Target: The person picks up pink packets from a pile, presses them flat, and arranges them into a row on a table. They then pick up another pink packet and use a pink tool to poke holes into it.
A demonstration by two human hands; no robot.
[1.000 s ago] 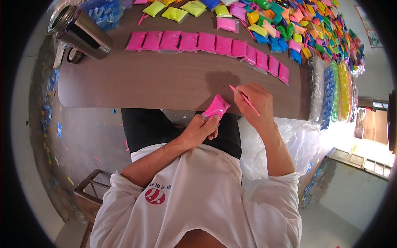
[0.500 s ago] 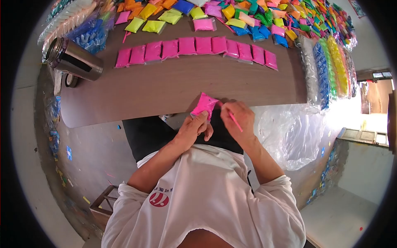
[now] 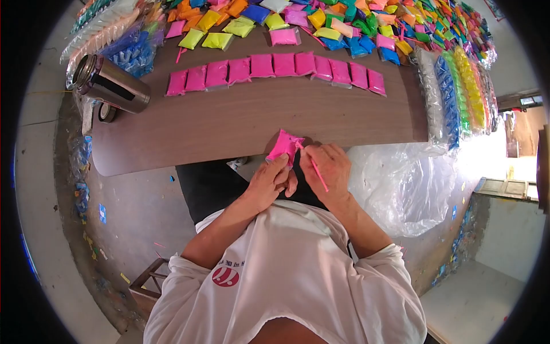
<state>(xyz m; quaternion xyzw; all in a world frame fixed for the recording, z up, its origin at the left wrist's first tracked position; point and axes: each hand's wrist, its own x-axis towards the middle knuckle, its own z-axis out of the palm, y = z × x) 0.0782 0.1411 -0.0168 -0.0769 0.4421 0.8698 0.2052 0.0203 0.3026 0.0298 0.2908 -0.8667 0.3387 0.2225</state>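
My left hand (image 3: 269, 182) grips a small clear packet of bright pink clay (image 3: 282, 143) by its lower end, just off the table's front edge. Between the fingers of my right hand (image 3: 327, 171) is a thin pink stick (image 3: 319, 174), slanting down to the right. Its upper end meets the right side of the packet, where a bit of pink shows; I cannot make out whether it is stuck to the packet. A curved row of similar pink packets (image 3: 285, 65) lies farther back on the table (image 3: 240, 117).
Heaped packets of many colours (image 3: 366, 26) cover the table's back. A steel flask (image 3: 117, 86) lies tilted at the left beside a round lid (image 3: 106, 112). Strips of filled bags (image 3: 452, 97) hang over the right edge, above a clear plastic bag (image 3: 395, 195). A stool (image 3: 150, 281) stands lower left.
My right hand has moved slightly left, bringing the stick's upper end against the packet's right side. My left hand still holds the packet in nearly the same place. The view has shifted a little.
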